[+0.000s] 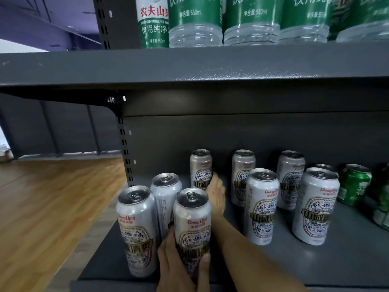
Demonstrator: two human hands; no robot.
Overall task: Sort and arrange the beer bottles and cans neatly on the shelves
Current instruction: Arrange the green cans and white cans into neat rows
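Beer can (192, 224), front left of lower shelf (315, 260): tall, rigid, smooth-walled, likely full and weighty, tippy; left hand (179, 264) fingers wrap its lower body, right hand (216, 192) fingers lie straight against rear can (201, 168); best gripped mid-body.

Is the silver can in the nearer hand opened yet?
Unopened: the front can's pull tab lies flat on its sealed top; it stands upright.

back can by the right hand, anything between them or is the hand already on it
Nothing visible stands between them. The right hand reaches past the front can, which the left hand grips, and its fingers touch the lower right side of the back can.
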